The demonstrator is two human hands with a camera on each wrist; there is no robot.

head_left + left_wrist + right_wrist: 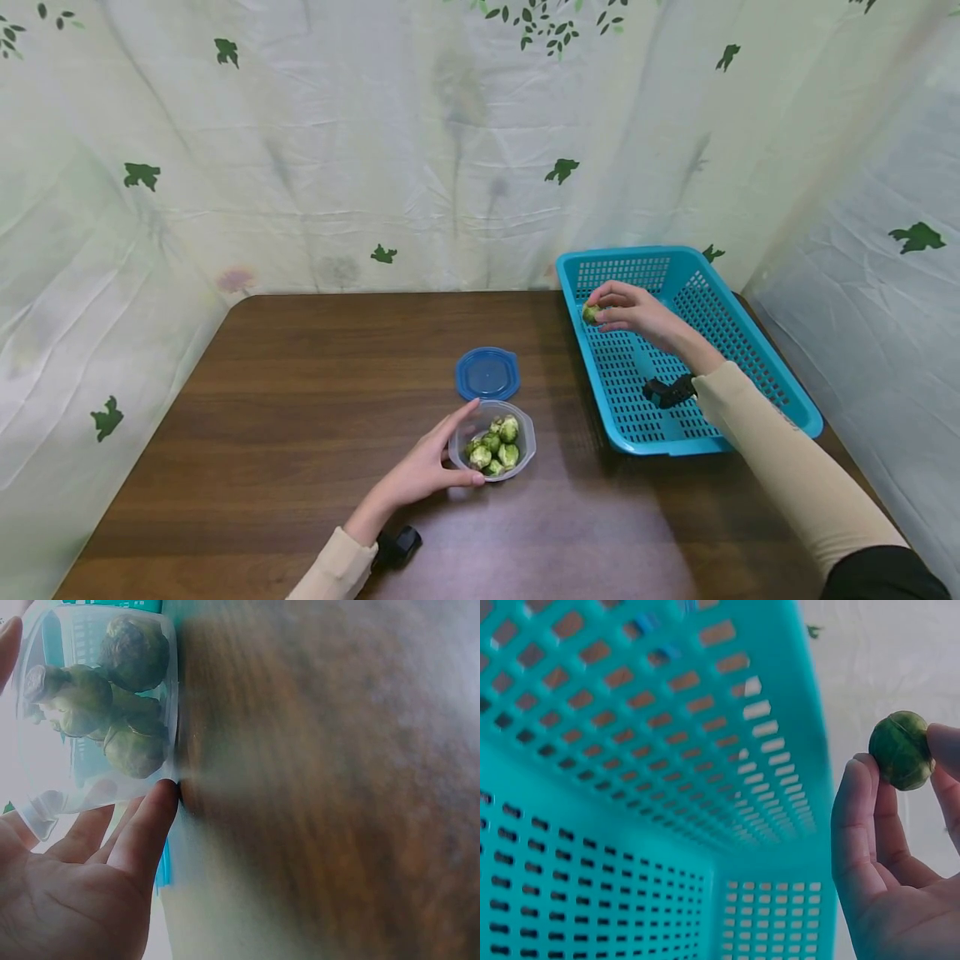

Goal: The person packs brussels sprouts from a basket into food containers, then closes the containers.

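Note:
My right hand [628,312] pinches a Brussels sprout [591,313] between thumb and fingertips, over the far left part of a blue plastic basket [588,371]. The right wrist view shows that sprout [901,750] as round and green, level with the basket's top rim. On the table, my left hand [431,458] holds a small clear plastic container [529,446], its thumb at the near side and its fingers round the far left side. Several Brussels sprouts [507,455] lie inside the container. In the left wrist view they show through its clear wall [82,796].
A round blue lid [487,373] lies flat on the brown wooden table [322,375], just behind the container. The basket, with slotted walls, stands at the table's right side. A pale curtain with green leaf prints [405,167] hangs behind the table and along both sides.

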